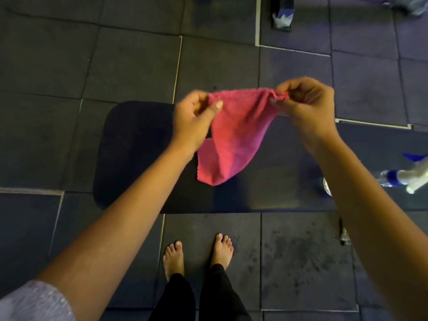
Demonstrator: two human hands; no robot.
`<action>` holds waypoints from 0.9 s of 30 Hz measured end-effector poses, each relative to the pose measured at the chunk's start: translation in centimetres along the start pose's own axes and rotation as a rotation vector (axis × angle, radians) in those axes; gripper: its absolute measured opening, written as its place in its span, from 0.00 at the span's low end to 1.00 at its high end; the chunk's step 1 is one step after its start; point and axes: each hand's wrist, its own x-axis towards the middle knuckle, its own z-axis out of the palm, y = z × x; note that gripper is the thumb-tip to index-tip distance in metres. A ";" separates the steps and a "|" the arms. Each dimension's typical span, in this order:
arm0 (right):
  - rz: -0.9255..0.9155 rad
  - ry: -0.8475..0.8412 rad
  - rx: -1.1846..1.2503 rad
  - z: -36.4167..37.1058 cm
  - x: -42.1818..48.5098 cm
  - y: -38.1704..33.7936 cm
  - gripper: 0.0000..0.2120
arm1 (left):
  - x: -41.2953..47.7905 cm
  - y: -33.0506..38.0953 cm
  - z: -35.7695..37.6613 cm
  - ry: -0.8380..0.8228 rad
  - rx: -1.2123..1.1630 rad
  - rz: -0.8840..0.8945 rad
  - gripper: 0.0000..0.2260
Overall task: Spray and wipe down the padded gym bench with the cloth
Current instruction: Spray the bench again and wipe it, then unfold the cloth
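Both hands — left hand (193, 117), right hand (303, 105) — pinch pink cloth (231, 140) corners above bench (139, 147); spray bottle (398, 176) lies right, behind right forearm.

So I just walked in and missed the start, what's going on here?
A person stands barefoot at a dark padded bench, cleaning it. Both hands hold a pink cloth up in the air above the pad: the left hand pinches one top corner, the right hand the other, and the rest hangs loose, not touching the bench. A spray bottle lies on its side to the right, untouched. No wiping is under way yet.
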 end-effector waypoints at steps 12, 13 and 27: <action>-0.245 0.055 0.128 -3.9 -3.2 -3.2 0.09 | -1.6 5.3 1.3 -0.120 -0.185 0.193 0.05; -0.210 0.029 0.122 -4.0 -4.5 -2.4 0.08 | -2.4 4.1 1.1 -0.139 -0.161 0.168 0.05; 0.411 -0.232 0.161 -3.2 -16.2 8.3 0.07 | -11.7 -8.0 -3.4 -0.491 0.205 -0.361 0.04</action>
